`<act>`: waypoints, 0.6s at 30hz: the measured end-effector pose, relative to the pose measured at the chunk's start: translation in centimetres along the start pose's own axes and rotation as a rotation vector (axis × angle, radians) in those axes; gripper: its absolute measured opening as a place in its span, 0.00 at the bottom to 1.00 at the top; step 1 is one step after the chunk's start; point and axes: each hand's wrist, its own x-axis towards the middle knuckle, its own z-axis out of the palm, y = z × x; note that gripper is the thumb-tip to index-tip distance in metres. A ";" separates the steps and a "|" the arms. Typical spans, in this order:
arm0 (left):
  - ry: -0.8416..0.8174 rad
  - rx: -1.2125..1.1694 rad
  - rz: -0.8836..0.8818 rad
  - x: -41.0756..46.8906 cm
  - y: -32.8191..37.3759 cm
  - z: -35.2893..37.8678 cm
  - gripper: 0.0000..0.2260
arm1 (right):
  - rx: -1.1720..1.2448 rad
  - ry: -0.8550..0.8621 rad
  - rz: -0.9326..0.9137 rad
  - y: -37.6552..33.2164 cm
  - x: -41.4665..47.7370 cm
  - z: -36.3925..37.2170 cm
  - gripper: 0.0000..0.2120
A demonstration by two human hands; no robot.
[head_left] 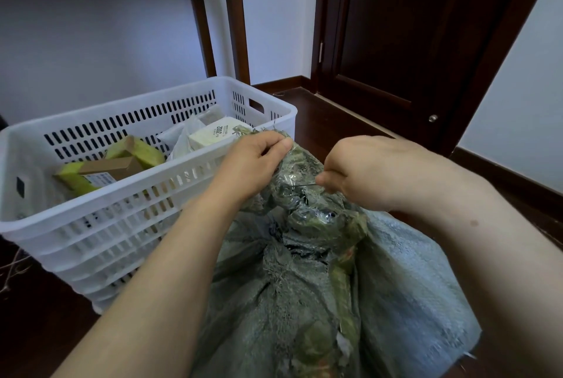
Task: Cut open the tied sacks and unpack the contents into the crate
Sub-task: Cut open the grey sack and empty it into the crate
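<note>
Upright taped sack neck (pixel 300 194), top gripped by left hand (pixel 259 153); thin dark tool (pixel 304 185) pinched in right hand (pixel 362 173) just beside, tip pointing left at neck.

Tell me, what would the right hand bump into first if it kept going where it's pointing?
Probably the sack's taped neck: the right hand pinches a thin dark tool aimed left at it, its tip about touching. Depth is hard to judge.
</note>
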 end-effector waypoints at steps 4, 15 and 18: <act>0.020 0.061 0.048 0.1 -0.2 0.0 0.14 | -0.041 -0.005 0.033 -0.3 0.3 0.3 0.15; 0.013 0.149 0.164 0.1 0.7 0.7 0.14 | -0.089 0.061 0.032 -2.0 1.4 1.9 0.15; 0.008 0.179 0.160 0.0 0.7 0.8 0.15 | -0.034 -0.013 0.063 -1.9 2.2 2.2 0.10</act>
